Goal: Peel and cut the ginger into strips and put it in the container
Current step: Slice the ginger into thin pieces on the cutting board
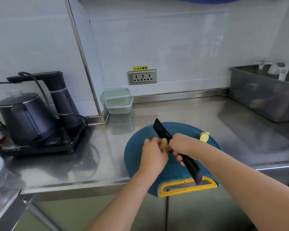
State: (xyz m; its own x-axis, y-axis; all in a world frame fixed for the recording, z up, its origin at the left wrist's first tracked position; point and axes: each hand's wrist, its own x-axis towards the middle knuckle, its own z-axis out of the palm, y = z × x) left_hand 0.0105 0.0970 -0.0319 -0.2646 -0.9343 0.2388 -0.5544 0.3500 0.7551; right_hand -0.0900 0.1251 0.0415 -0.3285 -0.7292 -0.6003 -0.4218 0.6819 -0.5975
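Observation:
My left hand (153,154) grips a pale piece of ginger (163,142) above the round blue cutting board (137,147) with a yellow handle. My right hand (182,145) holds a black knife (162,132) by its handle, the blade lying against the ginger and pointing away to the upper left. A second yellow ginger piece (204,136) lies at the board's far right edge. Two stacked clear containers (118,100) with pale green rims stand at the back wall, apart from both hands.
A black kettle (25,117) on its black base with cords fills the counter's left side. A grey bin (264,95) stands at the back right. A wall socket (142,77) sits behind the board. The board overhangs the steel counter's front edge (73,187).

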